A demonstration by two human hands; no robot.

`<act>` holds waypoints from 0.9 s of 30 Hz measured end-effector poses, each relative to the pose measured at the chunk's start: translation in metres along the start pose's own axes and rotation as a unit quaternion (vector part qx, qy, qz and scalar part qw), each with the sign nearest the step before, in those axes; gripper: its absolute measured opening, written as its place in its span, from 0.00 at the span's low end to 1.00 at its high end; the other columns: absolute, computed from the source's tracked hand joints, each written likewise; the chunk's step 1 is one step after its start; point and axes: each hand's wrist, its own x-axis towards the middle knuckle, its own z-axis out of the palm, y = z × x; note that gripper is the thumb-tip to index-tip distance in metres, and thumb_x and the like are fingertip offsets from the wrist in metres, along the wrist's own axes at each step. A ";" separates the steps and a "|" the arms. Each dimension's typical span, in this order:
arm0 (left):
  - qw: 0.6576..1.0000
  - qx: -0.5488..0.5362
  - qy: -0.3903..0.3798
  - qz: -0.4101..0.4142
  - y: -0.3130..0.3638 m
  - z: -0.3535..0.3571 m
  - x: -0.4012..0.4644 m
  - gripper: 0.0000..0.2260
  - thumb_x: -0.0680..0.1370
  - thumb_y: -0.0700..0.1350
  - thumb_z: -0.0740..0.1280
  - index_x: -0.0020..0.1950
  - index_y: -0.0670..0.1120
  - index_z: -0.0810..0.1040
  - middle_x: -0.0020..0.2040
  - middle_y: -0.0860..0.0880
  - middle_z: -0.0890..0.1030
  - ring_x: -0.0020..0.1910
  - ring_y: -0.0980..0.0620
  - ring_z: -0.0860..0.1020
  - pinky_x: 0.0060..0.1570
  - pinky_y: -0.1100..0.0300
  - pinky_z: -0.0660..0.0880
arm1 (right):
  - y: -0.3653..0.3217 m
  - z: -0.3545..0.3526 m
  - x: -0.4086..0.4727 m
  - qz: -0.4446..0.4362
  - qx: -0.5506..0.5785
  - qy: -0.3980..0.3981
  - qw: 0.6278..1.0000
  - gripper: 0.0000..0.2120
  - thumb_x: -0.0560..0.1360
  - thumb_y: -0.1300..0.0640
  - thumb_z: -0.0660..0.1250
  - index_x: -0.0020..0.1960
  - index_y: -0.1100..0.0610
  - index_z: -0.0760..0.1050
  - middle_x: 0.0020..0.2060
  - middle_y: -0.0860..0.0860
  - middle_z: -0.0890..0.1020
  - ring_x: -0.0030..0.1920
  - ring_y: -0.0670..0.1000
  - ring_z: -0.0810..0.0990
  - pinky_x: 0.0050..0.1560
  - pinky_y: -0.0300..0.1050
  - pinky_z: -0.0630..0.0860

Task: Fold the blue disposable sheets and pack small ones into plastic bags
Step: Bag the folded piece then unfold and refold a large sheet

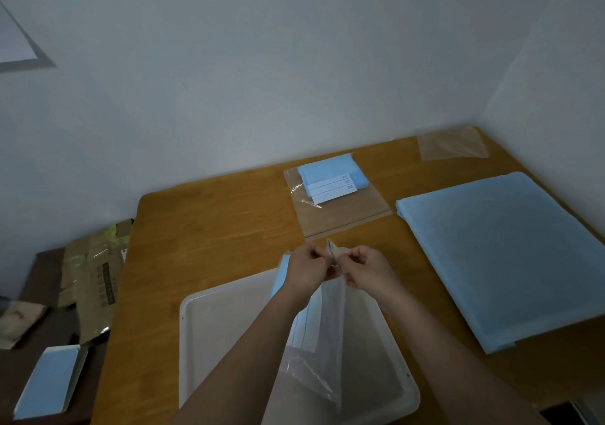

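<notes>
The blue sheet stack (pixel 510 257) at three o'clock runs off the edge; label print (pixel 334 188) at twelve o'clock is unreadably small.

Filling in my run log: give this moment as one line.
hands: left and right pinch mouth of clear plastic bag | contents: folded blue sheet | position: above white plastic tray

Both forearms are bare right down to the wrists, with no sleeve showing. The left hand (pixel 307 269) and right hand (pixel 368 267) wear no gloves. I can see no rings, watch or bands.
</notes>
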 end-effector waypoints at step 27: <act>0.993 0.042 -0.075 -0.080 -0.004 0.011 0.000 0.06 0.78 0.40 0.67 0.43 0.39 0.77 0.38 0.42 0.82 0.33 0.49 0.82 0.36 0.61 0.80 | 0.004 -0.015 -0.013 -0.006 -0.031 -0.038 0.999 0.08 0.79 0.60 0.66 0.44 0.54 0.82 0.43 0.57 0.85 0.48 0.60 0.83 0.50 0.55 0.80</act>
